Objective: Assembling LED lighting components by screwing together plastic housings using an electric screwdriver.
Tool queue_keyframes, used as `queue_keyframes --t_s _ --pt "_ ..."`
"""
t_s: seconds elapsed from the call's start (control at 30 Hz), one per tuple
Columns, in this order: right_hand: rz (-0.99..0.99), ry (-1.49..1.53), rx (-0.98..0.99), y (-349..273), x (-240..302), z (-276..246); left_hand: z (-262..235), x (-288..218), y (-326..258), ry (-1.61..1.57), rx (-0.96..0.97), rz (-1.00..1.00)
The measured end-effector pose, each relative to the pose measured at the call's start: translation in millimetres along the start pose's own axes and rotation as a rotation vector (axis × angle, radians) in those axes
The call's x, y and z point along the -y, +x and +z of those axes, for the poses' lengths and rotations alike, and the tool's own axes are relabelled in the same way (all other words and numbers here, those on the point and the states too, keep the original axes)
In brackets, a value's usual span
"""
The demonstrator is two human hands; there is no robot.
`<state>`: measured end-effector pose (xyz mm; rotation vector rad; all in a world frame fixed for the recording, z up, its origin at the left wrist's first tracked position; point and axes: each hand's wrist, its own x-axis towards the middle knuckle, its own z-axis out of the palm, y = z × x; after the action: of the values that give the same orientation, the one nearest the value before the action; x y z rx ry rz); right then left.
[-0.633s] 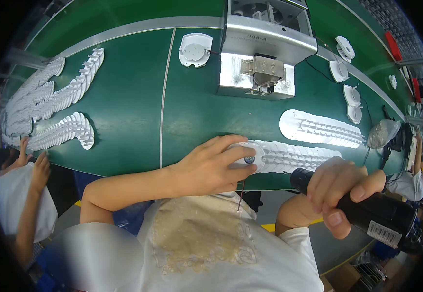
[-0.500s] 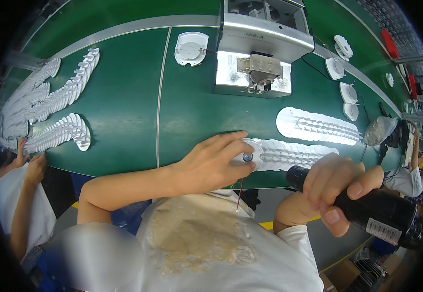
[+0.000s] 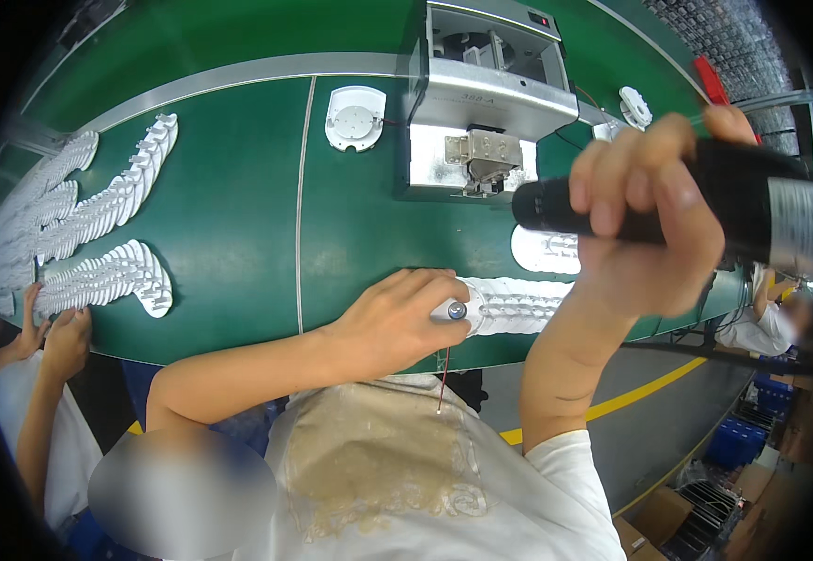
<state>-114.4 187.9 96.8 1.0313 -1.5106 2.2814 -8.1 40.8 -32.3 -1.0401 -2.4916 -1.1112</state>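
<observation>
My left hand (image 3: 397, 323) rests on the near edge of the green belt (image 3: 229, 215) and grips the end piece of a row of white round parts (image 3: 518, 304), with a thin red wire (image 3: 444, 374) hanging from it. My right hand (image 3: 645, 220) is raised above the belt and is shut on a black cylindrical power tool (image 3: 705, 201) with a silver label band, held sideways with its tip pointing left. A second row of white parts (image 3: 545, 251) lies just behind, partly hidden by my right hand.
A grey metal machine (image 3: 490, 112) stands at the back of the belt, with a white round housing (image 3: 355, 117) to its left. Long rows of white parts (image 3: 98, 224) lie at the left, where another person's hands (image 3: 51, 327) touch them. Another person sits at the right edge.
My right hand has lifted the black tool from below the belt edge up over the belt. My left hand has stayed on the white part.
</observation>
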Motion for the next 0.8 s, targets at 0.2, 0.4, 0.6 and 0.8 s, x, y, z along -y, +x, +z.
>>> queue_keyframes --t_s 0.2,0.4,0.6,0.8 --pt "0.036 -0.123 -0.072 17.4 -13.3 12.0 -5.4 0.3 -3.2 -0.041 -0.009 -0.001" --pt "0.044 -0.071 -0.094 22.6 -29.5 10.2 -5.8 1.9 -3.3 -0.045 0.001 0.004" --pt "0.147 0.017 -0.061 12.1 -21.9 11.6 -3.7 2.8 -6.8 -0.046 -0.041 -0.005" --pt "0.172 0.062 0.061 -43.1 18.3 0.1 -2.4 4.4 -7.9 -0.020 -0.042 0.019"
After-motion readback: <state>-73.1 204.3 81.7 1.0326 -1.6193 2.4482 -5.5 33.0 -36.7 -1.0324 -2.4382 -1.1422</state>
